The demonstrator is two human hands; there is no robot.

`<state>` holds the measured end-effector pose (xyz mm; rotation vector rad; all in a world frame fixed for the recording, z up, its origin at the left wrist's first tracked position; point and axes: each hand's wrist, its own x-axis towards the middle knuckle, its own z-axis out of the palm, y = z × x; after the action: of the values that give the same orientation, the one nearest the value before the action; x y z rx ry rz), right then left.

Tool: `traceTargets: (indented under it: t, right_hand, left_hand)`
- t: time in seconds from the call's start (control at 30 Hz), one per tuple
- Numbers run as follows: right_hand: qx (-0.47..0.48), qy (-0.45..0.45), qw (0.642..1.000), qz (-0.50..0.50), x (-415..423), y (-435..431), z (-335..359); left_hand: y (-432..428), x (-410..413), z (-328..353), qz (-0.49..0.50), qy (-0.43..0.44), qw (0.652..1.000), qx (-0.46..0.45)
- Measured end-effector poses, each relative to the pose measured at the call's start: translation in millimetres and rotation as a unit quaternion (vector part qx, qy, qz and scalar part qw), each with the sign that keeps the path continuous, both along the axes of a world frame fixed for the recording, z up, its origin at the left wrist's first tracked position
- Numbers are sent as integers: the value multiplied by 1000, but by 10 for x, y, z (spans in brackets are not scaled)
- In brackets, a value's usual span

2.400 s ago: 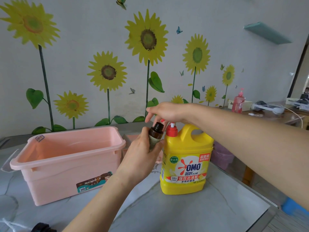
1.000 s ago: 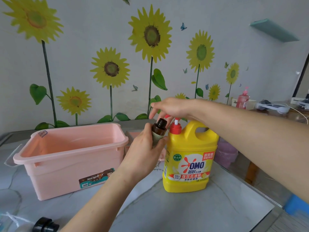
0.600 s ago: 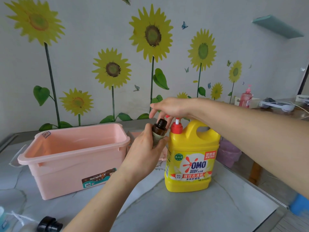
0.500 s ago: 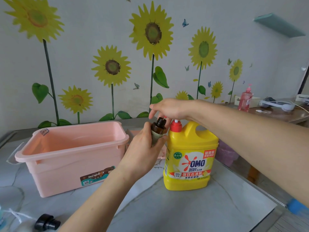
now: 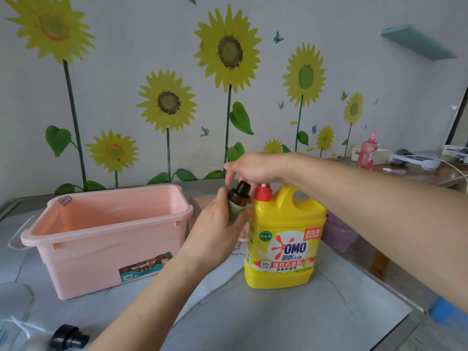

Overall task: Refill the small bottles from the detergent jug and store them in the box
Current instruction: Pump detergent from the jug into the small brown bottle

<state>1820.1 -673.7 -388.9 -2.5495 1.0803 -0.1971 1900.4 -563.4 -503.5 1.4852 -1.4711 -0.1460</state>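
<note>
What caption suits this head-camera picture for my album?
Left hand holds an open brown bottle at the pump of the yellow OMO jug, right hand on top, pink storage box nearby.

Soft even daylight, faint shadows, wide-angle edge distortion

In view: one pink storage box [image 5: 83,259], one yellow detergent jug [image 5: 283,224], one small brown bottle [image 5: 239,196], one black cap [image 5: 68,336] at the desk's [image 5: 278,320] near left corner, and one pink pump bottle [image 5: 367,152].
</note>
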Motion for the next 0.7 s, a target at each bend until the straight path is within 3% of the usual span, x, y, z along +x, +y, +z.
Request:
traceTargets:
  t: [0.13, 0.3, 0.5, 0.63, 0.7]
  right_hand:
    - [32, -22, 999, 3, -34, -7, 73]
    - [-21, 1, 1000, -3, 1, 28, 6]
    - [38, -43, 998, 1, -42, 2, 77]
    - [-25, 11, 1000, -2, -4, 56, 13]
    - [-4, 6, 1000, -1, -29, 61, 29]
  left_hand:
    - [-1, 3, 18, -1, 4, 1000, -7]
    - [-10, 24, 19, 5, 0, 1000, -7]
    - [14, 10, 46, 1, 3, 1000, -8]
    - [4, 22, 32, 3, -2, 1000, -3]
    - [14, 9, 38, 3, -1, 1000, -3]
